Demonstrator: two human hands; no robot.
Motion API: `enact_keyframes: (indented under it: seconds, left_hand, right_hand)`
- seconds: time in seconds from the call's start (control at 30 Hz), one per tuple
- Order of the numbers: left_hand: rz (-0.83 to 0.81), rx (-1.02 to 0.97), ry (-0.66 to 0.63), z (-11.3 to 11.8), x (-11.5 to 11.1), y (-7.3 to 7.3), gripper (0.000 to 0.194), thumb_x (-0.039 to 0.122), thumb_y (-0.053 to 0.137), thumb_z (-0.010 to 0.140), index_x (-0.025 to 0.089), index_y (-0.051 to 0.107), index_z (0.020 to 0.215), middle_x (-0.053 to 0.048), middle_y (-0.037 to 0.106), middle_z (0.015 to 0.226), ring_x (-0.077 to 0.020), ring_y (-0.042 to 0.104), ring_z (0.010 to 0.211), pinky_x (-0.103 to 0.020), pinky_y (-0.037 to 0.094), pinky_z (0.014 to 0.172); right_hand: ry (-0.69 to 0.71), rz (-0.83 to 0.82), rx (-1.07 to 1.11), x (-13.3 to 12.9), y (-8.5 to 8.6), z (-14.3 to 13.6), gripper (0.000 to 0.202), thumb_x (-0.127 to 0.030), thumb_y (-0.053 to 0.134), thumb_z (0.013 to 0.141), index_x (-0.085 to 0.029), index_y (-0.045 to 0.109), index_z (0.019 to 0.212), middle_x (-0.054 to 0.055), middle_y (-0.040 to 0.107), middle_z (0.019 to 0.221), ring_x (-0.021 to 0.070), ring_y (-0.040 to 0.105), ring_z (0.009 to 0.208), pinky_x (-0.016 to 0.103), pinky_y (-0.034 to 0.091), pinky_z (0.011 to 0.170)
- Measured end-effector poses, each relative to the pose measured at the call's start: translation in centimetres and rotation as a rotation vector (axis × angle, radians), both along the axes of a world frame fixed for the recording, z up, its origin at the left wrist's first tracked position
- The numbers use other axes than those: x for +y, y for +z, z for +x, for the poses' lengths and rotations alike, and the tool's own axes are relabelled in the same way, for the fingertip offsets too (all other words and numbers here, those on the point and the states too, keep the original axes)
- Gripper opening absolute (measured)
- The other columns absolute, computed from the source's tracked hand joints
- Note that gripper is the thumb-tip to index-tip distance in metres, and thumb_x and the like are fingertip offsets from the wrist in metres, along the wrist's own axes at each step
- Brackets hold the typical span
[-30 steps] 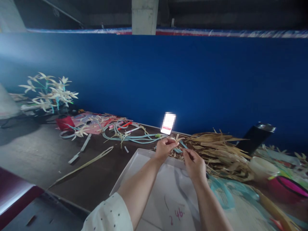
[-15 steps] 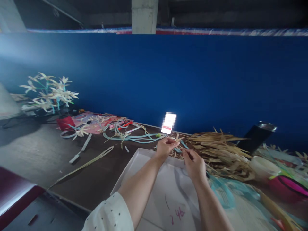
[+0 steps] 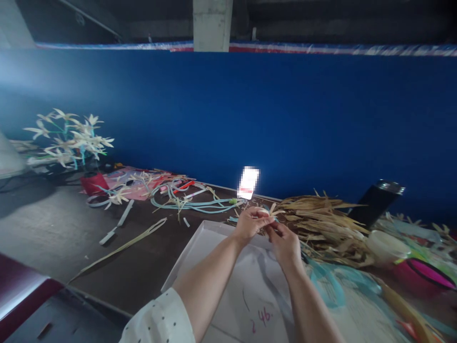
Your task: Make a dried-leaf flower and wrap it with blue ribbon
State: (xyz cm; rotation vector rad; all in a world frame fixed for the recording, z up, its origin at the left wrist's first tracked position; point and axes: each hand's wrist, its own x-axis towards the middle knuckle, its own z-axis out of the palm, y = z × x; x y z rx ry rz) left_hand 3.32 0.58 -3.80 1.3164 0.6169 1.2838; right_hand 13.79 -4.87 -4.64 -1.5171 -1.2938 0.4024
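Above the far edge of a shallow white box lid point(image 3: 228, 286), my two hands meet around a small pale flower made of dried husk point(image 3: 275, 213). My left hand point(image 3: 250, 224) pinches the flower between thumb and fingers, its petals poking out to the right. The closed fingertips of my right hand point(image 3: 286, 243) press together at the flower's base, touching the left fingertips. The exact point of grip is partly hidden by the fingers. Scraps of husk and blue strip lie on the table just beyond.
A lit phone point(image 3: 248, 183) leans against the blue partition point(image 3: 178, 119). To the right are dried husks point(image 3: 324, 214), a black flask point(image 3: 376, 202), a white bowl point(image 3: 387, 248) and a pink container point(image 3: 424, 276). Leftward are looped pale-blue cords point(image 3: 193, 206) and a red pot of husk flowers point(image 3: 93, 184).
My right hand has moved up and left, so its fingertips now meet the left hand at the flower. The left hand and flower have shifted slightly right.
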Motion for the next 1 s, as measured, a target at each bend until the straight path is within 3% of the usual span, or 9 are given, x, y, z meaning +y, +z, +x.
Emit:
enact_keyframes:
  seconds: [0.3, 0.5, 0.77, 1.0]
  left_hand:
    - [0.133, 0.155, 0.030, -0.2, -0.5, 0.3, 0.029, 0.037, 0.072, 0.063, 0.014, 0.066, 0.080, -0.005, 0.062, 0.085, -0.0132, 0.056, 0.077, -0.022, 0.045, 0.067]
    - [0.185, 0.150, 0.087, -0.5, -0.6, 0.5, 0.024, 0.037, 0.068, 0.069, 0.014, 0.067, 0.075, -0.006, 0.064, 0.083, -0.0146, 0.058, 0.078, -0.023, 0.046, 0.070]
    - [0.238, 0.170, 0.123, -0.5, -0.8, 1.0, 0.023, 0.036, 0.069, 0.067, 0.014, 0.068, 0.072, -0.005, 0.064, 0.080, -0.0152, 0.058, 0.079, -0.024, 0.045, 0.070]
    - [0.273, 0.187, 0.153, -0.4, -0.7, 0.6, 0.025, 0.039, 0.067, 0.069, 0.014, 0.068, 0.074, -0.004, 0.061, 0.078, -0.0132, 0.056, 0.075, -0.023, 0.044, 0.069]
  right_hand:
    - [-0.109, 0.050, -0.049, -0.3, 0.4, 0.3, 0.037, -0.047, 0.052, 0.072, -0.015, 0.070, 0.078, 0.005, 0.063, 0.060, 0.0178, 0.053, 0.054, 0.027, 0.037, 0.052]
    - [-0.089, 0.105, -0.130, 0.1, -0.1, 0.6, 0.038, -0.047, 0.051, 0.073, -0.015, 0.070, 0.081, 0.009, 0.066, 0.076, 0.0190, 0.057, 0.062, 0.028, 0.041, 0.059]
    - [-0.073, 0.159, -0.161, 0.4, -0.5, 0.8, 0.036, -0.048, 0.051, 0.073, -0.017, 0.069, 0.075, 0.008, 0.066, 0.077, 0.0201, 0.058, 0.069, 0.029, 0.042, 0.063]
    - [-0.088, 0.141, -0.196, 0.5, -0.8, 0.9, 0.033, -0.045, 0.051, 0.073, -0.017, 0.069, 0.076, 0.007, 0.066, 0.078, 0.0199, 0.058, 0.068, 0.029, 0.042, 0.064]
